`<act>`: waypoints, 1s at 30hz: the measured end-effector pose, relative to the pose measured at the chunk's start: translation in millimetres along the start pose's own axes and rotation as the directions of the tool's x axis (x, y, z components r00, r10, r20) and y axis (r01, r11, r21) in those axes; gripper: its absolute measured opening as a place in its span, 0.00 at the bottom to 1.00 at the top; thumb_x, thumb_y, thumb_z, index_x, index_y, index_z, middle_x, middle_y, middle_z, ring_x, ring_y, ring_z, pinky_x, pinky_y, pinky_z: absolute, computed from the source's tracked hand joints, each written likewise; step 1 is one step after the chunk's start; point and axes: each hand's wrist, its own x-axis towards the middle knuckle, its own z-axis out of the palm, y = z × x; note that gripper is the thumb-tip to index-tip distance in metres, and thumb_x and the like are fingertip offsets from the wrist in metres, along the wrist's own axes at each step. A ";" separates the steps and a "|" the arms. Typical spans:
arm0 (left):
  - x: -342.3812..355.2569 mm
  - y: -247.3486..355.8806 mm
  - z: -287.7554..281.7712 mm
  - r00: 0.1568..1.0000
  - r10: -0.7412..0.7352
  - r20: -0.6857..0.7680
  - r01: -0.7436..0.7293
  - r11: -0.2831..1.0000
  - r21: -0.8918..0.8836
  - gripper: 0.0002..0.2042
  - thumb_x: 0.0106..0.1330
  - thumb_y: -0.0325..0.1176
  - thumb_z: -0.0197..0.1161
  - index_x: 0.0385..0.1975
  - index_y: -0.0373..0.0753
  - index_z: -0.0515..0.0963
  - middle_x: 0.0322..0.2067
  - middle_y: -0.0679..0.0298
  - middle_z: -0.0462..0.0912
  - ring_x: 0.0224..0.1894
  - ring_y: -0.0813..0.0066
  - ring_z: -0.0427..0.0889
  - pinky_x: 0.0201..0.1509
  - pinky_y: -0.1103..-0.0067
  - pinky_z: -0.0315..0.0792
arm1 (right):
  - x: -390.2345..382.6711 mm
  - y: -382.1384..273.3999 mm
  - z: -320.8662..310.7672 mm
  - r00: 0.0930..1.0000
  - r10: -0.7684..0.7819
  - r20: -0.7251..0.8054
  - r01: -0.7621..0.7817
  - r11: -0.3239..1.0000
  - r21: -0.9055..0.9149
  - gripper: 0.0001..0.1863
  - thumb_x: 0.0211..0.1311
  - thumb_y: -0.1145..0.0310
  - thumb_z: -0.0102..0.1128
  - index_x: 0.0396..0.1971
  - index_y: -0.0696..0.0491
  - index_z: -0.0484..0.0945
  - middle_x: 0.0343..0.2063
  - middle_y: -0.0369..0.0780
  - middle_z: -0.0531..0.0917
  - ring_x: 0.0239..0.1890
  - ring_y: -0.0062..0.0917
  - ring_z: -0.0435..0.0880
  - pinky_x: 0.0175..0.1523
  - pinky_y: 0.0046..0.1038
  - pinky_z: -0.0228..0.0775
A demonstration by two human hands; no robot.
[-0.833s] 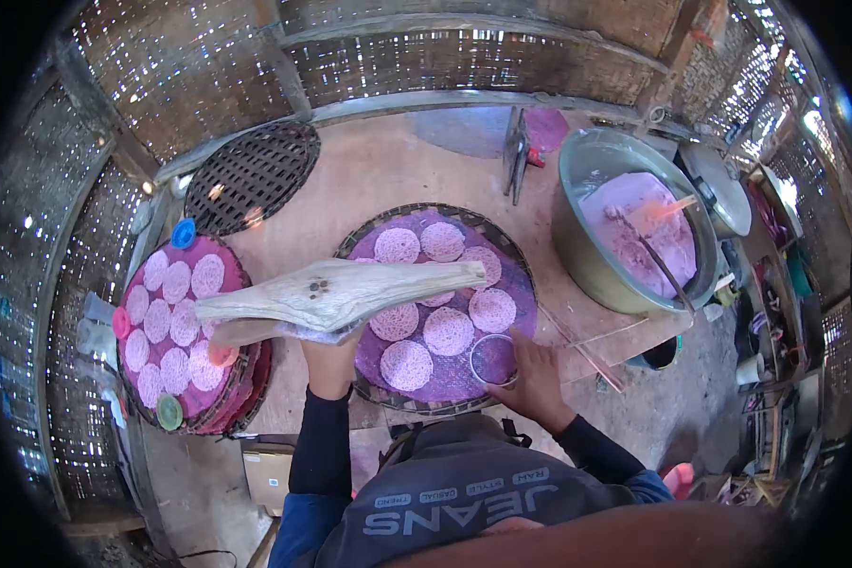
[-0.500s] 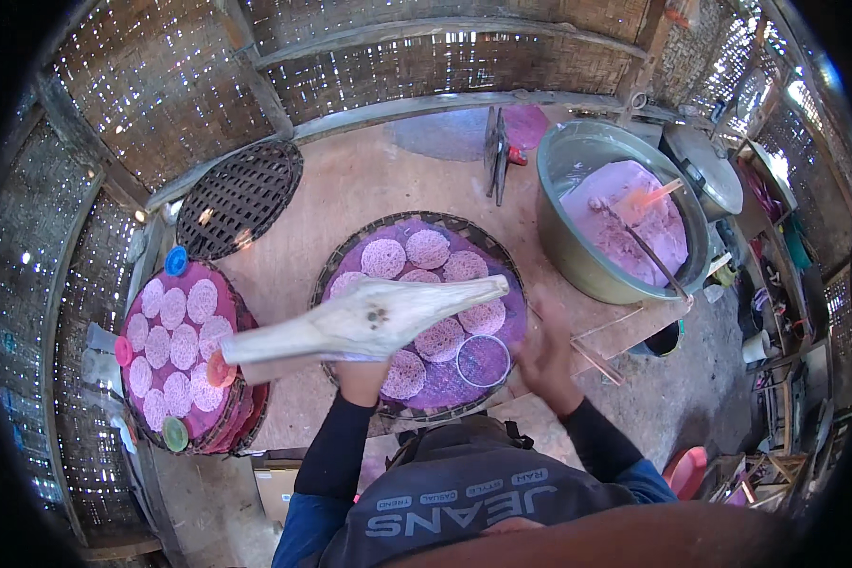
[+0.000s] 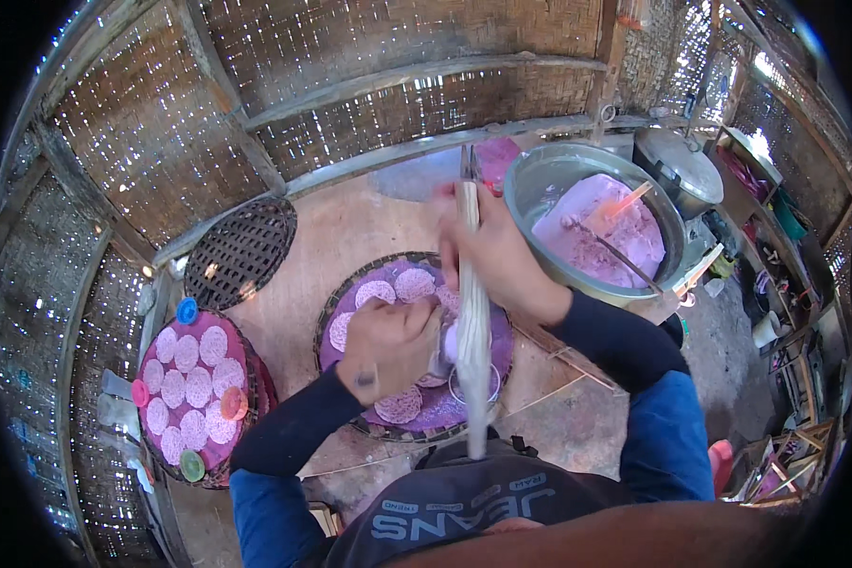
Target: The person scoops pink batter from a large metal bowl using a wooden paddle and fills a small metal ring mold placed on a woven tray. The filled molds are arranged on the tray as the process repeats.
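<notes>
In front of my chest is a pale wooden hand press (image 3: 473, 331), its long bar pointing away from me. My left hand (image 3: 393, 343) is closed around its lower part, beside some pink dough (image 3: 452, 343). My right hand (image 3: 502, 251) is at the far end of the bar, partly behind it, its fingers smeared by motion. Below both hands lies a round woven tray (image 3: 433, 417) lined with purple cloth. On it are several lacy pink noodle discs (image 3: 399, 405) and a thin ring (image 3: 474, 381), partly hidden by the press.
A tray stack (image 3: 270, 383) with more pink discs and coloured lids stands at left. Behind it leans a dark lattice tray (image 3: 240, 248). At right a big basin (image 3: 540, 227) holds pink dough, a spatula and a stick. A lidded pot (image 3: 680, 166) stands beyond.
The press has swung from lying crosswise to pointing away from me. My right hand has moved up and left to its far end. My left hand has come in closer to the tray's middle.
</notes>
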 end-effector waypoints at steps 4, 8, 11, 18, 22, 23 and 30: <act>-12.5 13.9 -16.5 0.994 0.011 0.105 -0.021 0.995 0.098 0.05 0.51 0.33 0.56 0.26 0.42 0.72 0.13 0.69 0.70 0.15 0.73 0.75 0.24 0.76 0.64 | -34.6 11.9 -2.2 0.947 -0.316 0.058 0.318 0.895 -0.312 0.17 0.54 0.75 0.54 0.41 0.56 0.60 0.24 0.40 0.72 0.21 0.25 0.75 0.26 0.24 0.68; -10.7 18.8 -37.7 0.951 -0.023 0.307 0.082 0.980 -0.182 0.12 0.41 0.36 0.63 0.26 0.39 0.76 0.15 0.59 0.76 0.19 0.59 0.77 0.24 0.68 0.69 | -63.1 -19.1 1.7 0.908 -0.284 0.307 0.390 0.840 -0.378 0.22 0.51 0.72 0.56 0.43 0.59 0.58 0.22 0.47 0.75 0.23 0.41 0.79 0.29 0.35 0.68; -14.0 8.0 -25.8 0.864 -0.082 0.497 0.305 0.870 -0.387 0.18 0.41 0.39 0.65 0.32 0.37 0.78 0.19 0.53 0.78 0.23 0.53 0.78 0.26 0.65 0.72 | -78.6 -41.2 -13.4 0.883 -0.241 0.403 0.411 0.812 -0.414 0.19 0.47 0.75 0.58 0.37 0.56 0.61 0.25 0.40 0.71 0.24 0.26 0.74 0.30 0.27 0.66; -29.4 3.6 11.1 0.930 -0.134 0.342 0.365 0.436 -0.823 0.17 0.48 0.31 0.69 0.38 0.36 0.76 0.36 0.60 0.79 0.37 0.71 0.78 0.44 0.76 0.71 | -66.1 -54.0 -93.3 0.625 -0.691 -0.364 0.767 0.630 0.121 0.03 0.58 0.71 0.43 0.31 0.51 0.60 0.14 0.30 0.63 0.10 0.13 0.60 0.14 0.17 0.54; 7.1 19.3 52.2 0.999 -0.047 -0.014 0.001 0.303 -0.953 0.20 0.51 0.28 0.67 0.45 0.36 0.72 0.47 0.58 0.73 0.46 0.69 0.74 0.51 0.76 0.68 | -21.1 13.9 -115.5 0.594 -0.406 -0.694 0.804 0.293 0.517 0.05 0.61 0.66 0.43 0.26 0.48 0.64 0.13 0.32 0.65 0.12 0.17 0.62 0.21 0.21 0.61; 3.6 19.4 49.8 0.995 -0.097 -0.018 0.015 0.327 -0.945 0.20 0.52 0.27 0.67 0.45 0.36 0.72 0.46 0.58 0.74 0.45 0.69 0.75 0.51 0.76 0.69 | -12.2 30.8 -88.3 0.641 -0.329 -0.694 0.759 0.411 0.506 0.11 0.64 0.60 0.43 0.22 0.46 0.64 0.14 0.31 0.65 0.15 0.17 0.66 0.25 0.23 0.64; -77.0 -35.8 27.6 0.794 -0.600 0.096 0.309 0.263 -0.914 0.16 0.54 0.25 0.64 0.43 0.34 0.72 0.41 0.57 0.76 0.42 0.70 0.76 0.46 0.76 0.72 | -35.6 79.7 -121.7 0.924 -0.338 -0.182 0.083 0.639 -0.765 0.13 0.51 0.58 0.61 0.28 0.52 0.77 0.32 0.39 0.79 0.32 0.33 0.80 0.37 0.36 0.71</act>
